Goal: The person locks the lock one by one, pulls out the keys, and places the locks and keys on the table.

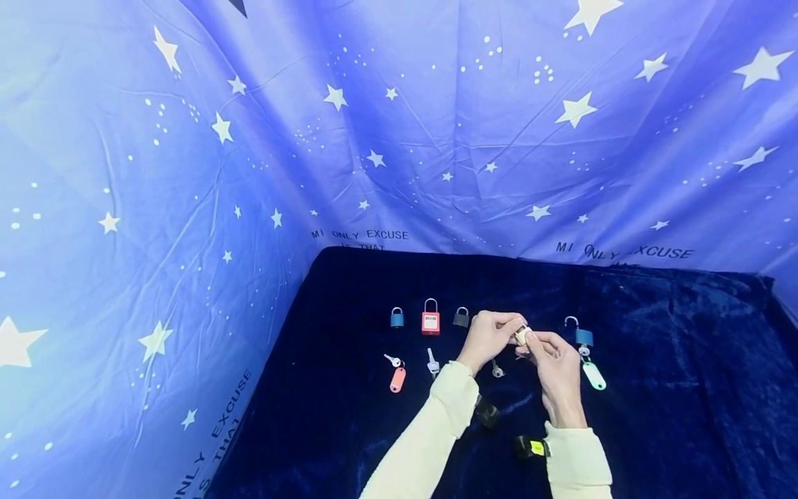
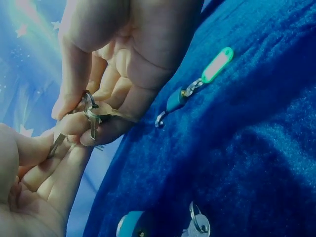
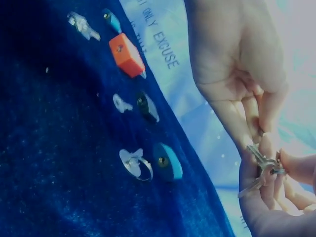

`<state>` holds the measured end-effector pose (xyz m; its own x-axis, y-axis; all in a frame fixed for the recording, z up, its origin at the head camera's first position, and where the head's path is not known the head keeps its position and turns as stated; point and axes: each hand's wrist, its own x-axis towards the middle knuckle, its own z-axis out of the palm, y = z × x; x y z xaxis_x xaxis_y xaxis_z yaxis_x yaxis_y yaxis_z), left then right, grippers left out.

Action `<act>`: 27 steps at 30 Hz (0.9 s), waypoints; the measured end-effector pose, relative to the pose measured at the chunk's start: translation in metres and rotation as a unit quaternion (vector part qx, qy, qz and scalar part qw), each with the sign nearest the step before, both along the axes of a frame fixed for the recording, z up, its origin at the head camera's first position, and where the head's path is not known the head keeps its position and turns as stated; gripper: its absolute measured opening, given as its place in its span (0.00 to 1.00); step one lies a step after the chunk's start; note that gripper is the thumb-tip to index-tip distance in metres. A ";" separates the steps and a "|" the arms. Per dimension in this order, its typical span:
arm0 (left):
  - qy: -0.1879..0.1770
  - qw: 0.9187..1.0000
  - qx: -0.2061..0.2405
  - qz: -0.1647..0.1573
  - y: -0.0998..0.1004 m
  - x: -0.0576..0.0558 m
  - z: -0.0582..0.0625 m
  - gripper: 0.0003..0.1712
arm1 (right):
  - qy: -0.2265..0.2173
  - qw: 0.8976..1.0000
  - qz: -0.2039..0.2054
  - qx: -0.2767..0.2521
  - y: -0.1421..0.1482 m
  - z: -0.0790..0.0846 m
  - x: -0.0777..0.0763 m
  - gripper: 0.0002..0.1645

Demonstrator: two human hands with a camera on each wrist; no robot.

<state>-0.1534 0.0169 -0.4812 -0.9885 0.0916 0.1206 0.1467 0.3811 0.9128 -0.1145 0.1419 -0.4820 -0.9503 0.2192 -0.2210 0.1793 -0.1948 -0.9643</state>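
Backdrop: blue curtain (image 1: 424,118), white stars (image 1: 576,109), black lettering (image 1: 359,235) low on it. Dark blue cloth (image 1: 661,339) below (looks plush). On it: red lock (image 1: 431,324) between blue lock (image 1: 397,319) and black lock (image 1: 460,319), red tag (image 1: 397,380) nearer camera. Right side: unlatched lock (image 1: 584,337), green tag (image 1: 595,376) just beside.

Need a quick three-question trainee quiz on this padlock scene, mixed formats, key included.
1. True or false: in the head view, the far-right blue metal padlock is open.
2. In the head view, what colour is the padlock between the far-left blue metal padlock and the black metal padlock? A) green B) red C) yellow
3. Fill in: the left hand and right hand hold small metal ____.

Key:
1. True
2. B, the red rectangular padlock
3. keys
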 end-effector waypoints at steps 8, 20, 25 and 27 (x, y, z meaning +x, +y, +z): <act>0.038 0.999 -0.021 -0.010 0.003 0.000 -0.005 0.09 | -0.014 0.999 -0.032 0.009 -0.002 -0.003 0.003 0.09; 0.037 0.999 0.015 0.000 0.005 0.005 -0.014 0.08 | -0.006 0.999 -0.051 -0.002 -0.006 -0.007 0.005 0.11; 0.041 0.999 -0.012 -0.003 0.004 0.005 -0.014 0.08 | -0.016 0.999 -0.044 0.004 -0.005 -0.008 0.005 0.09; 0.038 0.999 -0.022 -0.005 0.003 0.005 -0.014 0.08 | -0.022 0.999 -0.040 0.009 -0.005 -0.009 0.005 0.09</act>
